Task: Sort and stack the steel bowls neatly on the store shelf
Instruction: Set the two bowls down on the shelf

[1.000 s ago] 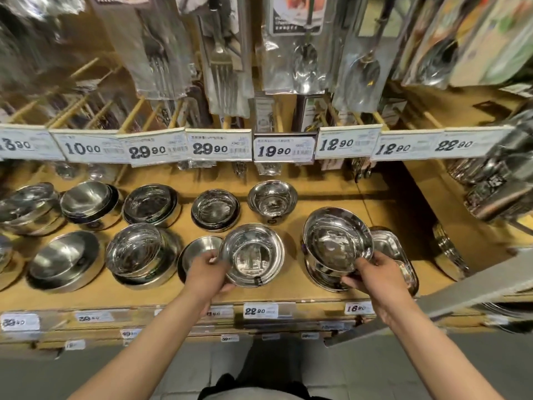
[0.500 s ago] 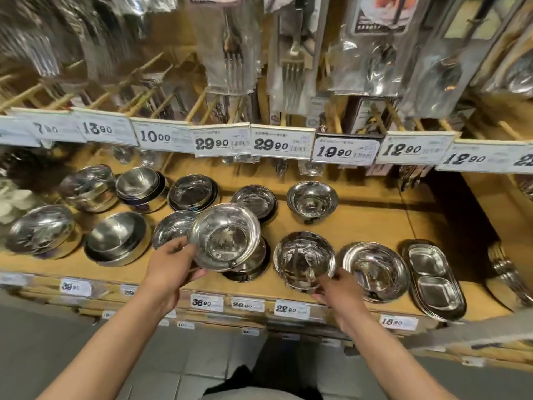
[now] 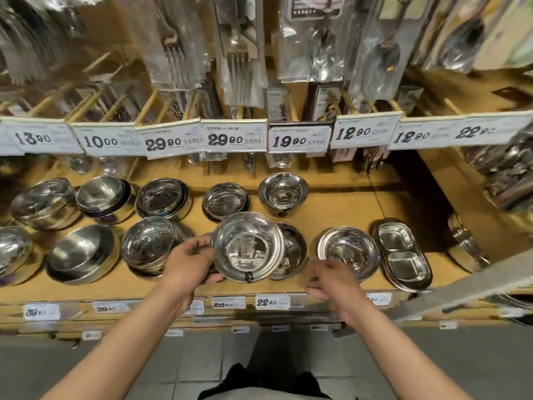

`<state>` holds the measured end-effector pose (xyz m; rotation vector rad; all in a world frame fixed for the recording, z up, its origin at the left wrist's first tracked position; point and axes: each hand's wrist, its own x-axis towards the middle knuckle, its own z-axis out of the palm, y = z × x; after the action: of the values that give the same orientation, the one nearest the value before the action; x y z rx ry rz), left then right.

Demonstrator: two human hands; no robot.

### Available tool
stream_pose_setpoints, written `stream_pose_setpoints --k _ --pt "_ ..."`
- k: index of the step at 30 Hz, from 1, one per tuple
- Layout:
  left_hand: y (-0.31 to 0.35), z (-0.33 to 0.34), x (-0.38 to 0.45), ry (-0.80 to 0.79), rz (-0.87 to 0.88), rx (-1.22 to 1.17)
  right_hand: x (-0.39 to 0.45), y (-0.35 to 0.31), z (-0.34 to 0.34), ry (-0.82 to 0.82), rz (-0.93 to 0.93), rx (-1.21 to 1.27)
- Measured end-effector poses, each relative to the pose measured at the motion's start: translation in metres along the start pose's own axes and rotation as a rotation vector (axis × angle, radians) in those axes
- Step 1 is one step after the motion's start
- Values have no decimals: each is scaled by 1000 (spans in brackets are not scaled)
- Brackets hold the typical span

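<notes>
The left hand (image 3: 187, 262) is gripping a steel bowl (image 3: 248, 246) by its left rim, fingers curling over the far edge and thumb lying under the near side, tilting its mouth toward the camera. The bowl is hovering above the wooden shelf (image 3: 340, 209), overlapping a second bowl (image 3: 291, 249) just to its right. The right hand (image 3: 331, 280) is blurring near the shelf's front edge, fingers loosely curled, holding nothing.

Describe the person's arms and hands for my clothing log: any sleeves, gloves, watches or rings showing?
Both forearms are bare right down to the frame's bottom edge; no sleeve shows. The left hand and the right hand wear no gloves. No watch, band or bracelet shows at either wrist. No ring is visible, though the right hand is motion-blurred, so small details there cannot be told.
</notes>
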<state>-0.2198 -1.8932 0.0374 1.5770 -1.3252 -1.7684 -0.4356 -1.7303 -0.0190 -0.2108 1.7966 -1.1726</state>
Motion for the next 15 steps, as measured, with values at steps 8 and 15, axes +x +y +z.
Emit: stream_pose_setpoints --k 8,15 --pt "10 129 -9 -228 43 91 -20 -26 -97 65 -129 117" --pt "4 219 4 -196 102 288 3 -21 -127 261 -182 -22"
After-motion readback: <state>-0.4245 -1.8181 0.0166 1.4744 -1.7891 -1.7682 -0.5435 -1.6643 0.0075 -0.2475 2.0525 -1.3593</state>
